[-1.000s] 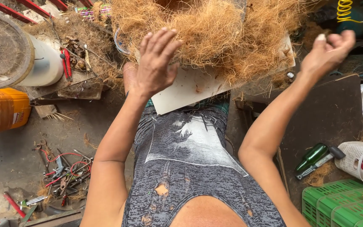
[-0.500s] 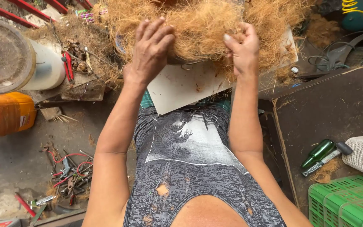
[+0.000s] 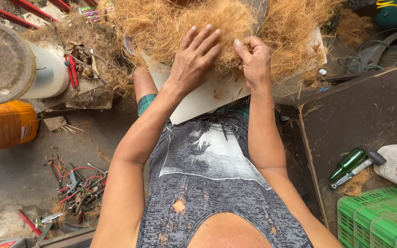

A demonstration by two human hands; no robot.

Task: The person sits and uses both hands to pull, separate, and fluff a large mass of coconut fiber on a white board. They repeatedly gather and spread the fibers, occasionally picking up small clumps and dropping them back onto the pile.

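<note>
head view: left hand (image 3: 194,62) lies spread on the heap of golden-brown coconut fibre (image 3: 184,20); right hand (image 3: 253,59) pinches a tuft. most fibre looks loose, unshaped.

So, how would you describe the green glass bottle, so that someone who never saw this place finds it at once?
Look to the person's right for the big dark brown board. Near its lower edge, just above the green plastic crate, lies the green glass bottle, on its side beside a white woven-covered object. It is the only shiny, dark green glass thing there.
</note>
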